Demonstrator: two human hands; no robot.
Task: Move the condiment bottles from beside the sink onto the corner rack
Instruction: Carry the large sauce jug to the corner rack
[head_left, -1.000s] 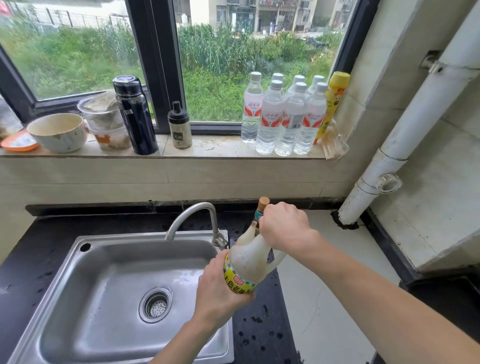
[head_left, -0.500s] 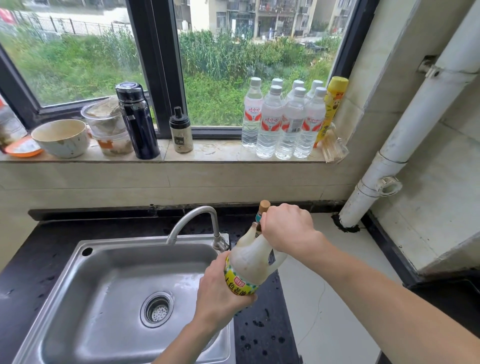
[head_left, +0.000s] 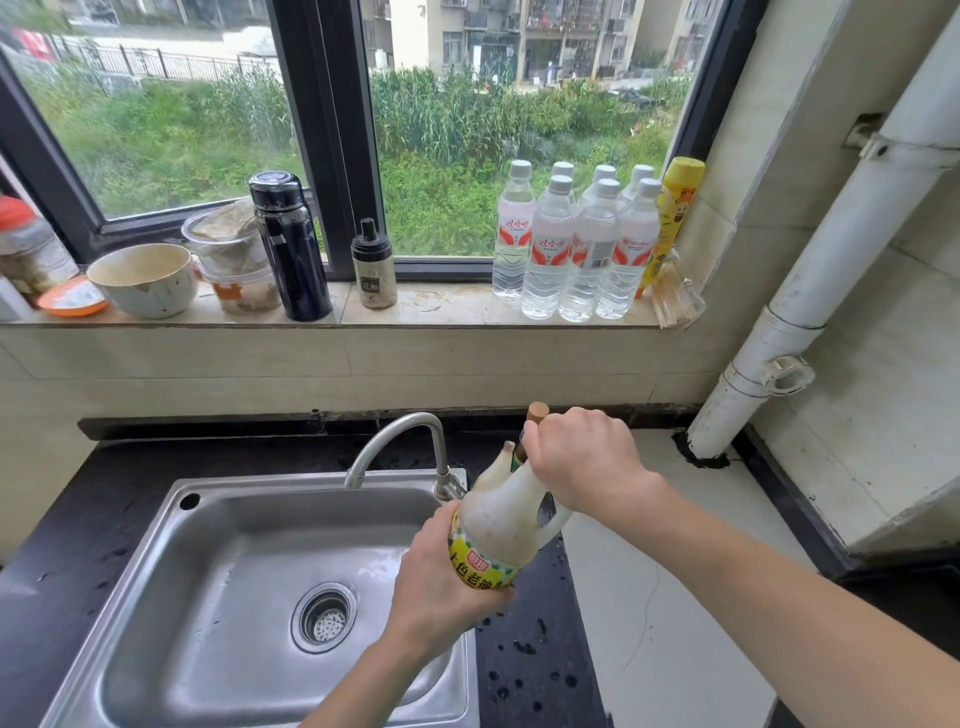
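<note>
Gripping the cloudy plastic jug (head_left: 506, 514) round its yellow label with the left hand (head_left: 441, 587), fingers curled, over the wet black bench (head_left: 535, 665) at the right rim of the steel sink (head_left: 156, 571), beside the curved tap (head_left: 410, 436). Clasping the neck of a brown-capped bottle (head_left: 537, 413) behind the jug in the curled fingers of the right hand (head_left: 582, 457). Standing on the stone windowsill (head_left: 441, 304) beyond: clear water bottles (head_left: 587, 260), a black flask (head_left: 293, 260).
</note>
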